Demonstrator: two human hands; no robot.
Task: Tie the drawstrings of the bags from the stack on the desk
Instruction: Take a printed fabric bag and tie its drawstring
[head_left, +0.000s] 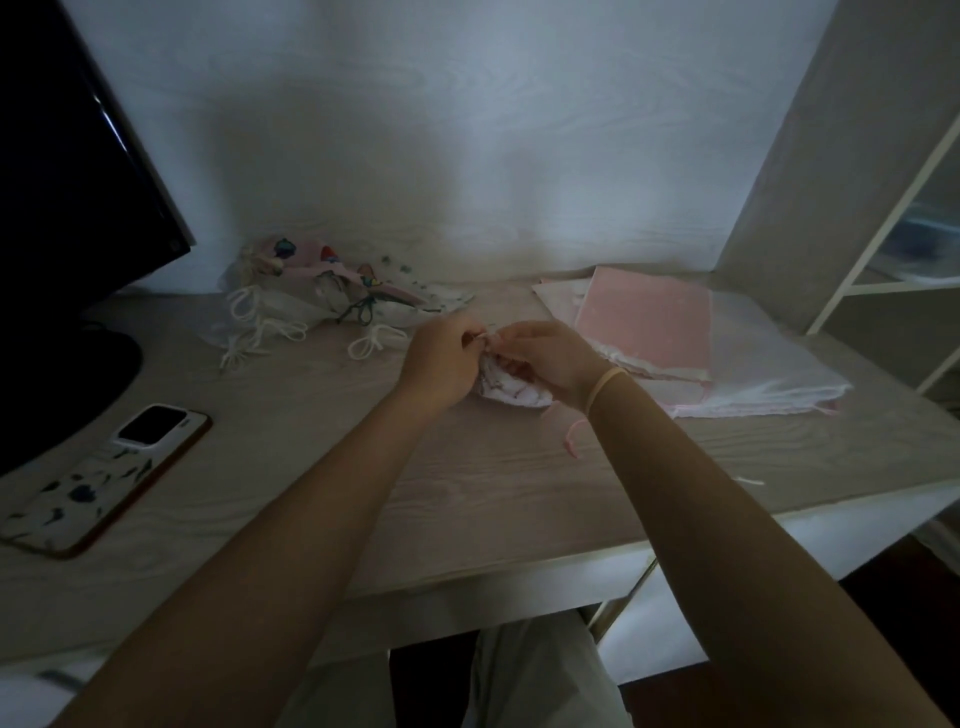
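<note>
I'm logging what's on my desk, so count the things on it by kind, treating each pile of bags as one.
Bag being tied: 1
Pile of tied bags: 1
Stack of untied bags: 1
Phone: 1
Monitor: 1
Total: 5

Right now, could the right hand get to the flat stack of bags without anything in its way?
Probably yes: the stack of bags lies just beside the right hand with bare desk between. But both hands are busy pinching the small bag.
</note>
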